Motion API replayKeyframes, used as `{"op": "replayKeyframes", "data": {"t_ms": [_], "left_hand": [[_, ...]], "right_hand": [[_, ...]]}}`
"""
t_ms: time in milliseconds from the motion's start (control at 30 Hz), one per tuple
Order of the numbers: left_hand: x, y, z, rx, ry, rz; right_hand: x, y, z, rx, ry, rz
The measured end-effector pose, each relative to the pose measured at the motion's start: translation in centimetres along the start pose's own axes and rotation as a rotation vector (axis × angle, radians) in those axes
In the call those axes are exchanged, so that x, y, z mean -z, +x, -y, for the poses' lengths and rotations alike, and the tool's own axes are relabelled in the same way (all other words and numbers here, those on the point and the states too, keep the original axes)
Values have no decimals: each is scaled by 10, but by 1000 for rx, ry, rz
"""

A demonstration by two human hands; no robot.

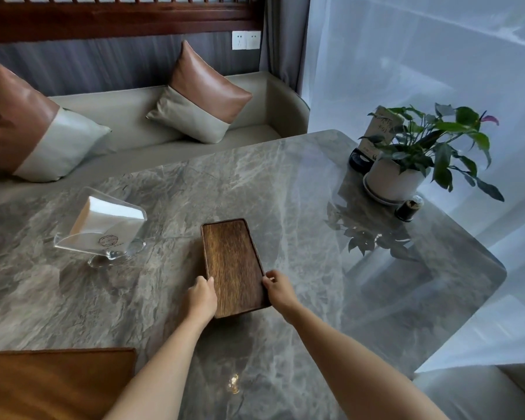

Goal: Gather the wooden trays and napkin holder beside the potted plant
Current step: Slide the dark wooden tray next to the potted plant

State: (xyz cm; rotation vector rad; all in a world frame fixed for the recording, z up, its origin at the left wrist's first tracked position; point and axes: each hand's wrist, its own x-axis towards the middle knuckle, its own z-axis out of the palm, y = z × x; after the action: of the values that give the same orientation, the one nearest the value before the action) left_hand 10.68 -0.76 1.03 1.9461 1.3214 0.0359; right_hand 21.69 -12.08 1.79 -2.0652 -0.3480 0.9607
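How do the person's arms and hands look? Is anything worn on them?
Both forearms are bare to the bottom edge of the picture: no sleeves show. The left hand and the right hand have no gloves, and no watch, bracelet or ring is visible. The fingernails look short.

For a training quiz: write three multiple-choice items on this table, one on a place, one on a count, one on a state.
1. Where is the plant?
A. far right corner
B. beside the napkin holder
C. on the sofa

2. How many wooden trays show?
A. one
B. two
C. four

3. The small tray is:
A. untouched
B. held at both long edges
C. upside down

Key: 1 A, it stands by the curtain; 2 B, the small one and a large tray at lower left; 3 B, left hand and right hand grip its sides.
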Motion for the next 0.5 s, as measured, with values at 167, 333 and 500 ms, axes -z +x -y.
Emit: {"op": "replayKeyframes", "data": {"t_ms": [167, 333, 500], "left_hand": [[-38, 16, -64, -25, 47, -77], [-87, 32, -144, -60, 153, -107], [-138, 50, -215, -87, 192, -100]], "right_hand": [[67, 37, 0, 41, 13, -49], [151, 80, -6, 74, -80, -114], [224, 125, -17, 79, -159, -187]]}}
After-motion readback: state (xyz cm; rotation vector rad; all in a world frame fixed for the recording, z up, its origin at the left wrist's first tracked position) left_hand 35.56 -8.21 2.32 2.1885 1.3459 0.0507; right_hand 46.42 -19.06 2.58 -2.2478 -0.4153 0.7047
